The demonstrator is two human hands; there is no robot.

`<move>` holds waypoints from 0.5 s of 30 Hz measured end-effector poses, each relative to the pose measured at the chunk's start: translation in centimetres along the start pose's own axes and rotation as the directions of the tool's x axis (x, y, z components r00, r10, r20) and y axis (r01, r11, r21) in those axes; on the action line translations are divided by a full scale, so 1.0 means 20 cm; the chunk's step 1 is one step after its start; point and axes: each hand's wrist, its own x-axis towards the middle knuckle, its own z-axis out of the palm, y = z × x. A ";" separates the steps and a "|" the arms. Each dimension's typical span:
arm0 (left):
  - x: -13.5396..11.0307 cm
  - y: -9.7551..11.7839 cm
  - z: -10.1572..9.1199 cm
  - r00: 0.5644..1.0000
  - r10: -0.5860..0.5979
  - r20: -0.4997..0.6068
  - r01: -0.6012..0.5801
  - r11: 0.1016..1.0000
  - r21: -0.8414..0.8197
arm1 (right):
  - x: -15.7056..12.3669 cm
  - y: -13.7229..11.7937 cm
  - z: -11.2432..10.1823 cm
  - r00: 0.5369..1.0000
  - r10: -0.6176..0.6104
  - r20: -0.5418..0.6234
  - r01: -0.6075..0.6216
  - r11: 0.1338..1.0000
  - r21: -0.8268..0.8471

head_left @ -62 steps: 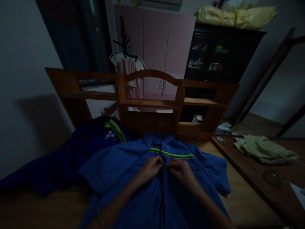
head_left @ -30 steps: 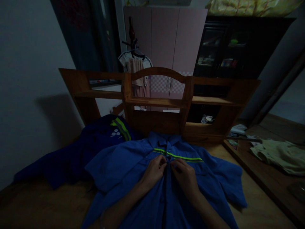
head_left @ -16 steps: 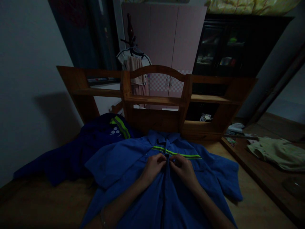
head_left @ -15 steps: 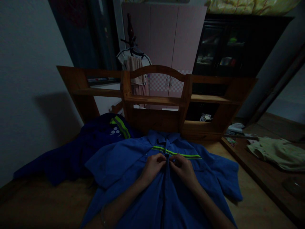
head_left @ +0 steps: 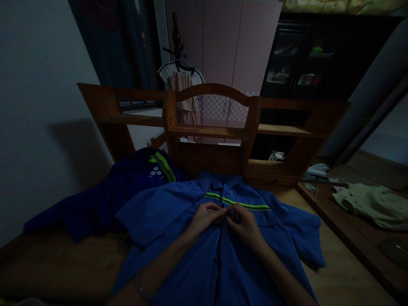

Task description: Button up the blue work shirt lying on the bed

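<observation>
A blue work shirt (head_left: 178, 212) with a yellow-green reflective stripe lies spread flat, collar away from me, on a wooden surface (head_left: 334, 276). My left hand (head_left: 207, 216) and my right hand (head_left: 244, 223) meet at the shirt's front placket just below the stripe. Both hands are closed, their fingertips pinching the fabric edges at the button line. Whatever lies between the fingertips is too small and dark to make out.
A darker blue garment (head_left: 127, 187) with a reflective stripe lies left of the shirt. A wooden shelf frame (head_left: 210, 127) stands right behind the collar. An olive garment (head_left: 366, 202) lies on a lower wooden platform at right. A wall is close on the left.
My hands have stayed together at the placket, shifting slightly up toward the stripe. The view has tilted a little; the shirt itself has not moved.
</observation>
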 end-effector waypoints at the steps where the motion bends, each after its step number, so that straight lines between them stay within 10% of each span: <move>1: 0.00 -0.01 0.00 1.000 0.000 -0.006 0.000 1.000 -0.005 | 0.00 -0.01 0.00 1.000 -0.004 0.005 0.004 1.000 -0.002; 15: 0.00 -0.01 -0.01 1.000 -0.014 0.007 0.014 0.999 -0.050 | 0.00 -0.01 0.00 1.000 0.022 -0.001 -0.022 1.000 0.014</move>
